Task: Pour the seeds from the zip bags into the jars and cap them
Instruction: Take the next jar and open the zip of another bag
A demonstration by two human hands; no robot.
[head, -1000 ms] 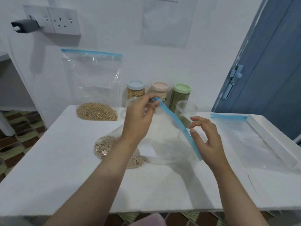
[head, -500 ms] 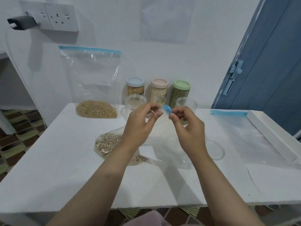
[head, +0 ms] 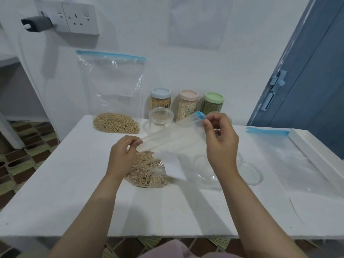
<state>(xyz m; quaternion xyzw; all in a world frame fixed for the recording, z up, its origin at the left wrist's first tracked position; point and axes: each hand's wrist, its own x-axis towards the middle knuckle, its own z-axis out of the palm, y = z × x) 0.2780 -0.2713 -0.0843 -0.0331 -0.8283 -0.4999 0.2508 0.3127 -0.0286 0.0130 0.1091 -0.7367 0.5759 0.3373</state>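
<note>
Seeds sit heaped in the lower end of the zip bag you are holding over the white table. Your left hand pinches the clear plastic just above the seeds, fingers curled together on the film. Your right hand pinches the blue zip end, thumb and forefinger pressed on it, the other fingers loosely curled. The bag's long axis runs from lower left to upper right, zip end raised and pointing toward the capped jars at the wall, seed end resting on the table. An open jar stands just beyond your left hand. A second seed bag leans upright on the wall; a flat bag lies to your right.
</note>
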